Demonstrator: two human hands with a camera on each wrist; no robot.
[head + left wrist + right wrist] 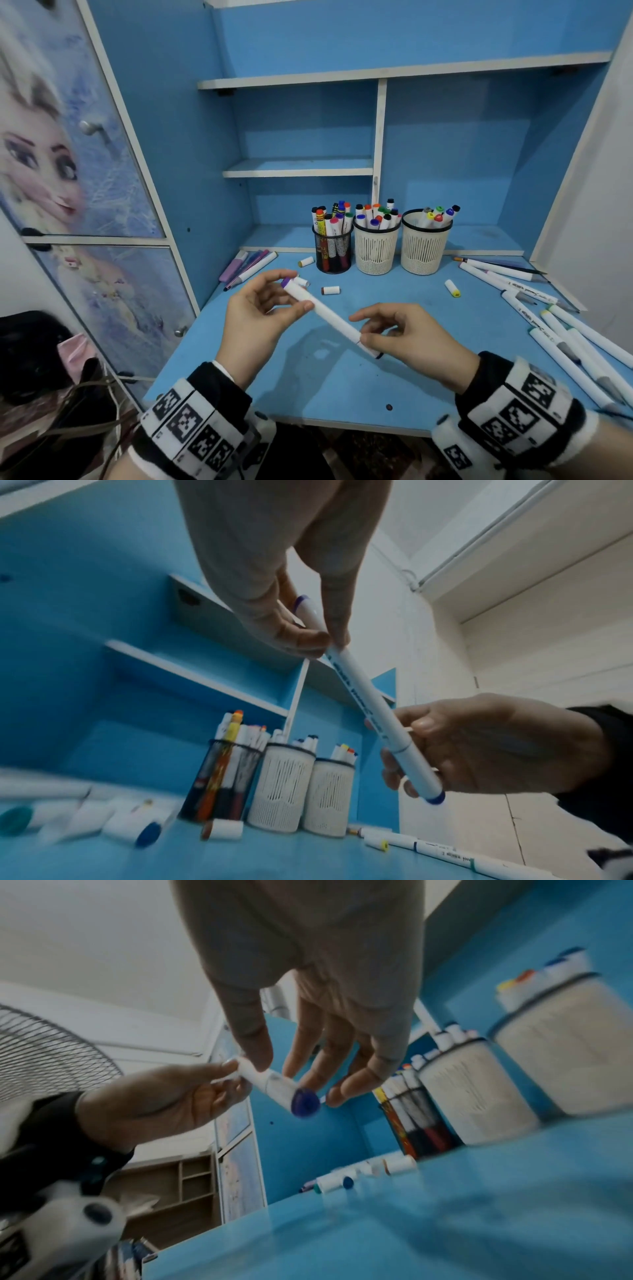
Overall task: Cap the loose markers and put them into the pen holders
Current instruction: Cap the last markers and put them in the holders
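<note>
A white marker [329,314] is held level over the blue desk [342,387] between both hands. My left hand [296,291] pinches its purple-capped end with thumb and fingers; the left wrist view shows that grip on the marker [359,696]. My right hand [361,329] pinches the other end, whose dark blue cap [304,1100] shows in the right wrist view. At the back stand a black mesh holder [333,255] and two cream holders [376,253] [424,250], all holding capped markers. Several loose caps [330,290] [452,287] [306,262] lie on the desk.
Several uncapped white markers [565,329] lie spread at the desk's right side. A few pens and markers [250,269] lie at the back left by the cabinet wall. Shelves rise behind the holders. A fan [44,1053] stands off to the left.
</note>
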